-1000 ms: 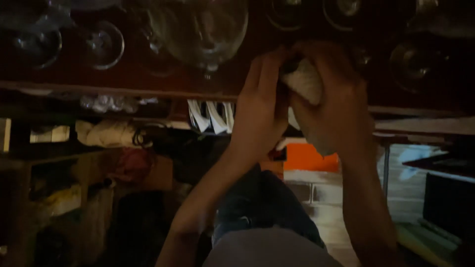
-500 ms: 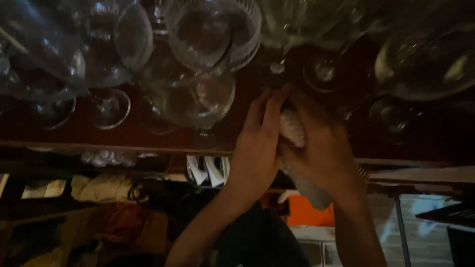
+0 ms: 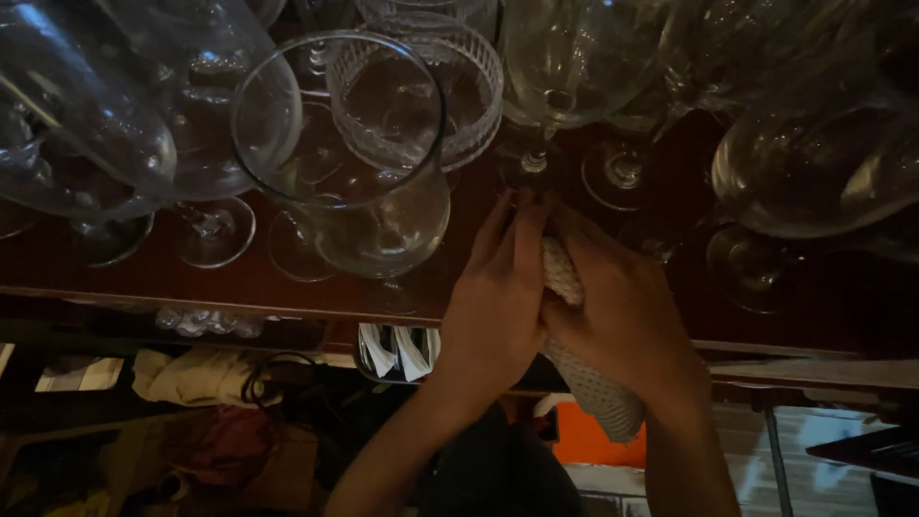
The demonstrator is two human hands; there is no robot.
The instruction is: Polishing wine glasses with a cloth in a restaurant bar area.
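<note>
- Since the earlier frames the view is tilted farther up: more glasses are now seen across the far part of the scene, and the two hands, pressed together around the cloth as before, are brought nearer the middle.
- The left hand (image 3: 498, 306) is laid flat, fingers together and stretched toward the far side, against the left side of a white knitted cloth (image 3: 584, 369).
- The right hand (image 3: 622, 321) is closed over the cloth from the right, so that the cloth is gripped between both hands.
- The cloth's long axis is run from far-left to near-right; its far end is tucked between the fingers, and its near end is left hanging below the right wrist, over an orange patch (image 3: 598, 450).
- What lies inside the cloth cannot be told.
- Just beyond the fingertips the stem and foot of a wine glass (image 3: 560, 67) are seen; whether they are touched cannot be told.
- The hands are held over a dark wooden counter (image 3: 115, 268), on which many glasses are stood.
- A large clear goblet (image 3: 354, 153) is seen to the left of the hands, and a ribbed glass bowl (image 3: 450, 77) beyond it.
- Another rounded glass (image 3: 814, 172) is stood at the far right.
- Under the counter, on the left, a pale crumpled cloth (image 3: 187, 373) is laid on a shelf.
</note>
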